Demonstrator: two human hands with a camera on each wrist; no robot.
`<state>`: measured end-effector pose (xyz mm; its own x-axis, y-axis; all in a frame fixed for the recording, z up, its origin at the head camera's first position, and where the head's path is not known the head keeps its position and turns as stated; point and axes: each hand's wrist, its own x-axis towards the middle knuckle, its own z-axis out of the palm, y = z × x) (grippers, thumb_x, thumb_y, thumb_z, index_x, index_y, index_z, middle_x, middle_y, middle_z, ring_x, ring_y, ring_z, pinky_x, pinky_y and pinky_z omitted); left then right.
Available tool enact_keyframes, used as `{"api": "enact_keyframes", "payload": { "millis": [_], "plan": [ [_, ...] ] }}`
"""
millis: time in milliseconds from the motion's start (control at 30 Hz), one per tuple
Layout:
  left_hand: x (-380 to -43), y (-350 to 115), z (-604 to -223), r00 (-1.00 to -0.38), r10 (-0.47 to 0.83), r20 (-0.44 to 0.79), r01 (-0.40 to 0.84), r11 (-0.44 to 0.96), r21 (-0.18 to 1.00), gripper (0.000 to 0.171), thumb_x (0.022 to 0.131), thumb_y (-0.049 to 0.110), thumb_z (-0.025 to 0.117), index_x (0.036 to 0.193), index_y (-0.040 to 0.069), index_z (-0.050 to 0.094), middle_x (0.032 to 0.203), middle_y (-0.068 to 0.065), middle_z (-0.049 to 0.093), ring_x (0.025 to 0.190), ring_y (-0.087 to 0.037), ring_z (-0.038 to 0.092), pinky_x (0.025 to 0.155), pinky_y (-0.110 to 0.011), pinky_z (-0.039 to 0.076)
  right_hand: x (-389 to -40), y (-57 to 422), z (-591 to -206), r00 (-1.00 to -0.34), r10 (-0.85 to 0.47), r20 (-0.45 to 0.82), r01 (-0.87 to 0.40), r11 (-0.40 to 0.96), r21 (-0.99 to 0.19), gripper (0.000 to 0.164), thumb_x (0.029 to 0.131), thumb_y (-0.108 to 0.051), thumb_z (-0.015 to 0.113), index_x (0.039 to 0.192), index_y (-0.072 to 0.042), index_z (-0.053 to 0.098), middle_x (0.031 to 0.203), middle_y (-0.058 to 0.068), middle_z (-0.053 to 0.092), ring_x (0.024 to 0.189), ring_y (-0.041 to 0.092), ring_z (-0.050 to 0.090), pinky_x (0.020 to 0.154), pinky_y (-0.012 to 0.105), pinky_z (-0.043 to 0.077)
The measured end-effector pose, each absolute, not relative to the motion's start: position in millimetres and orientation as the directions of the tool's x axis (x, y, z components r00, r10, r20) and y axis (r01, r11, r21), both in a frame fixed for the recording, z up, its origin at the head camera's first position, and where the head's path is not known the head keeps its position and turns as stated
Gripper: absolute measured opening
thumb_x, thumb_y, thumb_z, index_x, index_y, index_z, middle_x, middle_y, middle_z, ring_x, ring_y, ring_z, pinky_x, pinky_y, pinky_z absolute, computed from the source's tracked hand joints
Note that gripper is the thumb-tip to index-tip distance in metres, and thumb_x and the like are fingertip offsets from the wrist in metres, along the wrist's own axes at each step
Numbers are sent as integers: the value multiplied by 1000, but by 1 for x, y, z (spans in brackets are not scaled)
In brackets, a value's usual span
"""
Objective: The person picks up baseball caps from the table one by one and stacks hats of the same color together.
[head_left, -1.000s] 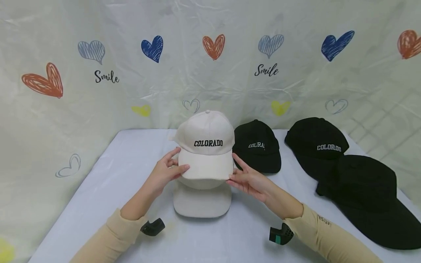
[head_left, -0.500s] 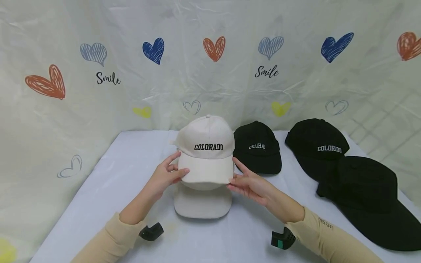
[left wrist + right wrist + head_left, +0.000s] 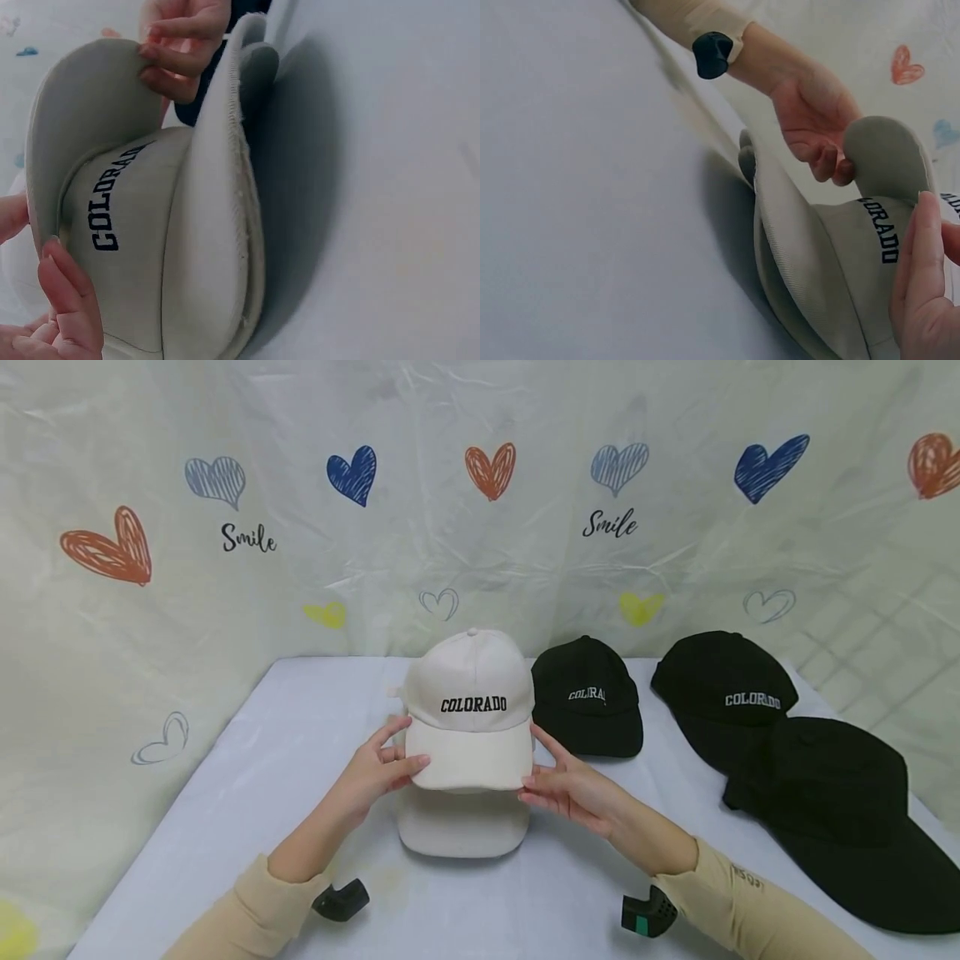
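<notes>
A white baseball cap [image 3: 474, 752] with COLORADO in black letters is between both hands, in the middle of the head view. My left hand [image 3: 375, 772] pinches its brim on the left, thumb on top and fingers beneath. On the other side my right hand [image 3: 577, 789] holds the brim's right edge. Under it sit other white caps, the brim [image 3: 463, 831] of one showing in front. In the left wrist view these lower caps [image 3: 210, 247] are nested, brims layered, and the held cap's brim [image 3: 97, 97] stands above them with a gap. Their crowns are mostly hidden.
A black cap [image 3: 588, 727] stands just right of the white ones. Two more black caps, one at the back [image 3: 720, 672] and one nearer [image 3: 840, 777], overlap at the right on the white-covered table [image 3: 225, 827]. A heart-printed sheet [image 3: 420, 543] hangs behind.
Both hands have brought the held white cap down a little toward the caps beneath, its brim covering more of them. The black caps have stayed put.
</notes>
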<state>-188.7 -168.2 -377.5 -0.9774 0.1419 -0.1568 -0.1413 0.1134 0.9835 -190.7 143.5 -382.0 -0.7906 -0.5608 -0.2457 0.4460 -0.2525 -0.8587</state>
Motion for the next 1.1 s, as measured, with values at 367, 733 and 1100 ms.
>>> {"api": "enact_keyframes", "payload": {
  "millis": [367,733,1100],
  "plan": [
    [-186,-172,-387,-974,155,-168,-142,169,975,82,93,14,76,160,7,30,74,-1,58,76,-14,60,74,-27,52,-187,143,-389,-786,-567,-247,425,-205,-882,96,99,11,51,165,-27,-7,117,16,58,91,18,71,87,30,57],
    [-184,-175,-395,-974,143,-175,-141,219,965,83,90,15,79,159,10,33,72,-2,54,71,-16,57,71,-30,49,-185,142,-397,-781,-577,-240,406,-177,-896,99,97,12,54,165,-26,-9,101,13,59,88,19,72,83,29,58],
    [-179,-180,-402,-969,168,-183,-142,234,962,84,89,13,80,158,9,33,72,-2,56,65,-16,51,65,-29,44,-181,141,-402,-780,-570,-258,389,-119,-914,102,97,10,57,165,-27,-9,92,11,59,88,21,72,83,31,59]
  ]
}}
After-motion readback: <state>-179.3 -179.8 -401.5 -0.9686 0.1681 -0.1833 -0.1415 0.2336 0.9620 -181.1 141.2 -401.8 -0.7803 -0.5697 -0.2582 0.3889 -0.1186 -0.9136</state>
